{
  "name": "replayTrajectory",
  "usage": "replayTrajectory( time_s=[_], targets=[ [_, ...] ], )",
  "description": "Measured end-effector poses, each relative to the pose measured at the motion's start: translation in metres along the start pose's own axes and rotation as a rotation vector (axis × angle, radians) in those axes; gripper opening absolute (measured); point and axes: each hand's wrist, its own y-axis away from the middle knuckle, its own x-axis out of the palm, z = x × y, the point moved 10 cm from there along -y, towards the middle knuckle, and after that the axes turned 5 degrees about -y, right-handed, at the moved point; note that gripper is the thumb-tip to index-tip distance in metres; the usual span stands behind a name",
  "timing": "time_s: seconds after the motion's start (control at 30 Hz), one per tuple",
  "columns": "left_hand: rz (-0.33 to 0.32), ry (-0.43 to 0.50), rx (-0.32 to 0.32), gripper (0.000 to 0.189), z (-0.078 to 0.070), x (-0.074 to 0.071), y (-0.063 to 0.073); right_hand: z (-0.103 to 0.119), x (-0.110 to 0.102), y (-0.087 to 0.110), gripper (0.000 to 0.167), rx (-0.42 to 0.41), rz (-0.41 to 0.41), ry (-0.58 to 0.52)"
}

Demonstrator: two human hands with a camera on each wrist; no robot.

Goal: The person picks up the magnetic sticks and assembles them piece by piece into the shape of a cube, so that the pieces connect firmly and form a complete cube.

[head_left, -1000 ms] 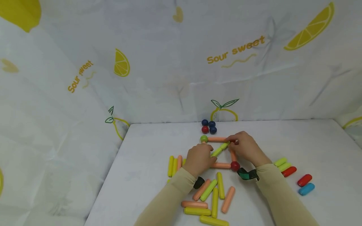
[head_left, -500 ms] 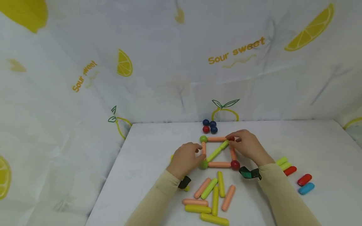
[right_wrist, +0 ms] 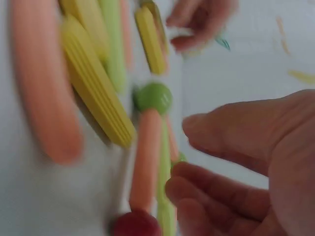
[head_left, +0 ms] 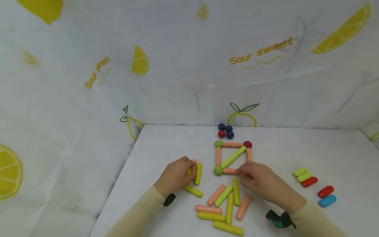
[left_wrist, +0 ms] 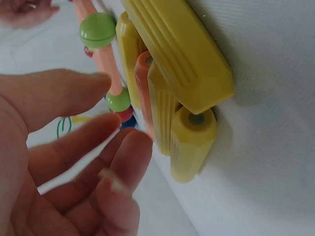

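A square of orange magnetic rods [head_left: 232,144] lies on the table, with green balls [head_left: 218,170] at its left corners and a red ball [head_left: 247,144] at its upper right. Two light-green rods [head_left: 232,159] make a diagonal across it. My right hand [head_left: 262,182] hovers over the lower right corner, fingers parted and holding nothing; it hides that corner's red ball [right_wrist: 135,225] in the head view. My left hand [head_left: 175,175] is at a group of yellow rods [head_left: 198,173] and an orange rod [left_wrist: 142,73]. Its fingers are loosely bent, with nothing between them in the left wrist view.
Several yellow, orange and light-green rods [head_left: 223,196] lie in front of the square. Blue balls [head_left: 229,128] and one red ball [head_left: 221,134] sit behind it. To the right are light-green rods, red rods [head_left: 326,191] and a blue rod [head_left: 327,200].
My left hand has left the square's lower left corner and moved left to the yellow and orange rods. The right hand has come down from the upper right corner to the lower right.
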Motion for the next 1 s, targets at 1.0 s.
replayTrajectory(
  time_s=[1.0],
  targets=[
    [0.114,0.314,-0.459,0.022,0.019,0.016,-0.04,-0.012,0.033,0.033,0.023,-0.151,0.129,0.197]
  ],
)
